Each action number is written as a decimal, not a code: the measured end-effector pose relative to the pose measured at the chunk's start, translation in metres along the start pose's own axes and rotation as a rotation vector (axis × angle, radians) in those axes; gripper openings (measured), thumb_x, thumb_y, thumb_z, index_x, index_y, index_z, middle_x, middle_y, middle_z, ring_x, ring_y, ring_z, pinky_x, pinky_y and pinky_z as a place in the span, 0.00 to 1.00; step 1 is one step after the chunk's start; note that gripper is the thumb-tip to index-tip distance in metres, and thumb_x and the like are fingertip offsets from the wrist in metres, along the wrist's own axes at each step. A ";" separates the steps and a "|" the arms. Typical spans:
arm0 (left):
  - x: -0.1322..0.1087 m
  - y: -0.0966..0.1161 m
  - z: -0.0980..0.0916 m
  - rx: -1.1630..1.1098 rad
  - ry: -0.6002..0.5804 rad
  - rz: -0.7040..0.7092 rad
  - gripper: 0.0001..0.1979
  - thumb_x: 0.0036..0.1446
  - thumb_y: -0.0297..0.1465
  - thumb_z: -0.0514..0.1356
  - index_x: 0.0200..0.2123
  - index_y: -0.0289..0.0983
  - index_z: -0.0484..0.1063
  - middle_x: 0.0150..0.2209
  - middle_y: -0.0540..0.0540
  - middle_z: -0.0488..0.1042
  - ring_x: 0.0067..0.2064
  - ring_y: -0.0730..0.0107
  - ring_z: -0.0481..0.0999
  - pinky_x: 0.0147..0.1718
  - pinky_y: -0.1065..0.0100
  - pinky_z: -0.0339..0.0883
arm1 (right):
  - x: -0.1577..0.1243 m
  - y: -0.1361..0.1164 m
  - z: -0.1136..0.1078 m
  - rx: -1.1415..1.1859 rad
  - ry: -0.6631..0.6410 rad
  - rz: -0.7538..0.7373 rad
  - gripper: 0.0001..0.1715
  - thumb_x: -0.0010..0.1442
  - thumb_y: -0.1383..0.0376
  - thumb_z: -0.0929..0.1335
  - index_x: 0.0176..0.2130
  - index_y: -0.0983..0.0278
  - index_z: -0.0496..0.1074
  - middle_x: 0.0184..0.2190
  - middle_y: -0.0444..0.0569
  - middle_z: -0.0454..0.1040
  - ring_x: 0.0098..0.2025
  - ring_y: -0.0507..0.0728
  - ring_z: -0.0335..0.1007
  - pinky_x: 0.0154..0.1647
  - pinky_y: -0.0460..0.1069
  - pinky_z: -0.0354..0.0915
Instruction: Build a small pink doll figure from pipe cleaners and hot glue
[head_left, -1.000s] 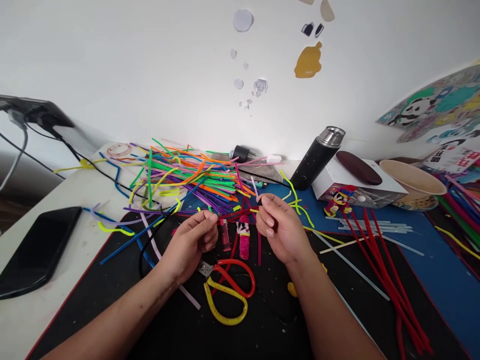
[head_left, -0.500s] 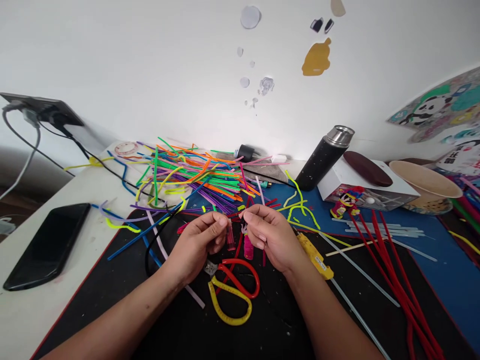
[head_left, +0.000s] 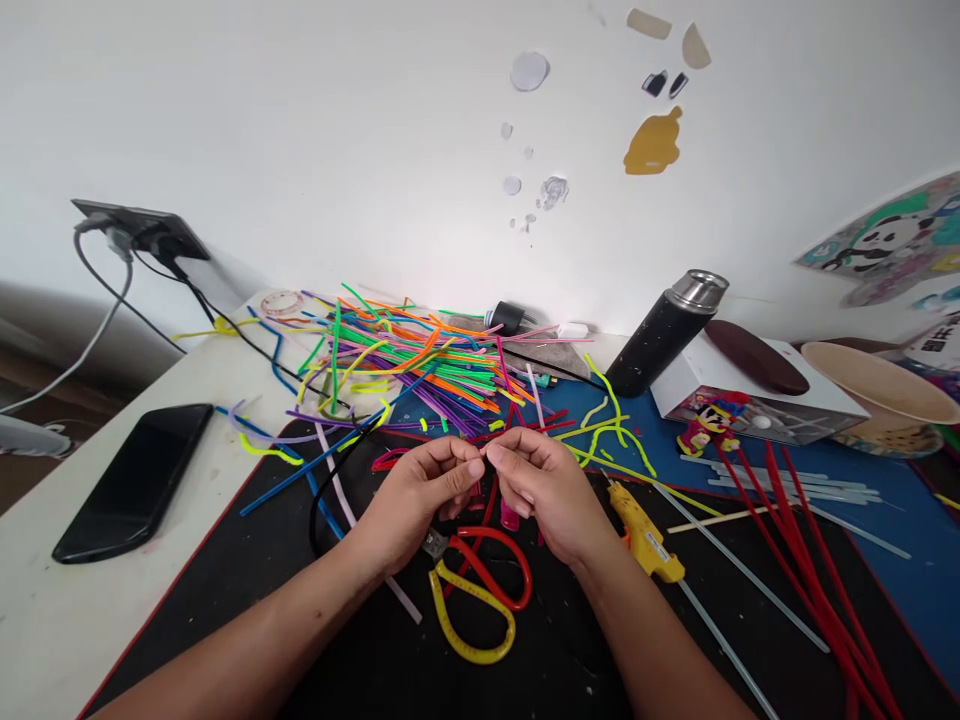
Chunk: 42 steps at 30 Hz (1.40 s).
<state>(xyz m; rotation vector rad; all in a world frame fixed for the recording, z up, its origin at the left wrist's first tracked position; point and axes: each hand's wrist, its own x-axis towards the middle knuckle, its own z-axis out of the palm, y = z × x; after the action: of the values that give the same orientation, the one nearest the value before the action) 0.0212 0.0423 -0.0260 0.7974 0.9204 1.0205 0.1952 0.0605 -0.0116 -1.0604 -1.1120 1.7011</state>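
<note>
My left hand [head_left: 424,490] and my right hand [head_left: 544,495] meet above the black mat [head_left: 352,650], thumbs and forefingers pinched tip to tip. Whatever lies between them is too small and hidden to name. Below my hands are scissors [head_left: 474,655] with one yellow and one red handle, their blades partly covered by my left hand. A pink object [head_left: 509,517] shows in part behind my right fingers. To the right of my right hand lies a yellow glue gun [head_left: 646,535] with a translucent glue stick [head_left: 724,645] in its back.
A heap of colourful pipe cleaners [head_left: 420,362] lies at the back. Red pipe cleaners [head_left: 821,580] and more glue sticks [head_left: 810,482] are on the right, near a small figure [head_left: 705,428]. A black flask [head_left: 660,335] stands behind. A phone [head_left: 135,485] rests on the left.
My hands have come closer together and their fingertips now meet. The view has shifted, so the whole scene sits further right and slightly lower.
</note>
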 end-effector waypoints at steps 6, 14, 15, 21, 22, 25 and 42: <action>0.001 0.001 0.001 -0.015 0.020 -0.016 0.20 0.50 0.45 0.77 0.31 0.35 0.78 0.19 0.56 0.63 0.22 0.79 0.56 0.22 0.72 0.48 | 0.001 0.004 0.000 -0.003 -0.001 0.004 0.19 0.60 0.51 0.77 0.35 0.64 0.77 0.14 0.33 0.59 0.15 0.46 0.51 0.17 0.43 0.49; 0.001 0.003 0.003 -0.091 0.049 -0.020 0.21 0.49 0.45 0.77 0.30 0.35 0.76 0.18 0.57 0.60 0.21 0.79 0.54 0.22 0.71 0.47 | 0.001 0.004 0.001 0.027 0.013 0.009 0.20 0.61 0.50 0.76 0.39 0.64 0.78 0.15 0.34 0.61 0.15 0.47 0.52 0.17 0.43 0.50; 0.001 0.002 0.002 -0.103 0.051 -0.014 0.20 0.50 0.44 0.77 0.30 0.35 0.76 0.18 0.57 0.60 0.21 0.79 0.54 0.22 0.71 0.47 | 0.001 0.004 0.000 0.027 0.014 0.006 0.20 0.61 0.49 0.76 0.39 0.64 0.78 0.16 0.34 0.61 0.15 0.47 0.52 0.17 0.44 0.50; 0.002 0.000 -0.001 -0.133 0.043 -0.002 0.18 0.53 0.42 0.76 0.29 0.35 0.75 0.19 0.56 0.60 0.21 0.79 0.54 0.22 0.72 0.46 | 0.002 0.005 0.000 0.010 0.016 0.006 0.19 0.60 0.51 0.77 0.38 0.64 0.77 0.16 0.34 0.62 0.15 0.46 0.52 0.18 0.43 0.50; 0.001 0.000 -0.002 -0.139 0.041 0.000 0.18 0.53 0.41 0.76 0.29 0.35 0.75 0.19 0.56 0.60 0.22 0.79 0.54 0.22 0.72 0.46 | 0.002 0.005 0.000 0.006 0.014 0.010 0.19 0.60 0.51 0.77 0.38 0.64 0.77 0.16 0.34 0.62 0.16 0.46 0.52 0.18 0.43 0.50; 0.001 0.000 -0.002 -0.151 0.040 0.009 0.17 0.54 0.41 0.76 0.29 0.35 0.75 0.19 0.56 0.60 0.22 0.79 0.54 0.22 0.72 0.45 | 0.001 0.004 0.001 -0.006 0.014 0.011 0.19 0.60 0.51 0.77 0.38 0.64 0.77 0.15 0.34 0.62 0.16 0.47 0.53 0.18 0.43 0.50; 0.002 -0.002 -0.001 -0.147 0.025 -0.036 0.19 0.51 0.41 0.77 0.28 0.34 0.74 0.19 0.57 0.60 0.22 0.79 0.53 0.22 0.72 0.46 | 0.001 0.006 0.002 -0.030 -0.003 0.024 0.19 0.59 0.52 0.76 0.39 0.63 0.74 0.15 0.32 0.62 0.16 0.46 0.52 0.17 0.43 0.55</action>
<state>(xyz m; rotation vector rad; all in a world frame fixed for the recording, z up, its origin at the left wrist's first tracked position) 0.0215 0.0439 -0.0282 0.6436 0.8675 1.0559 0.1916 0.0593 -0.0173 -1.0940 -1.1346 1.7101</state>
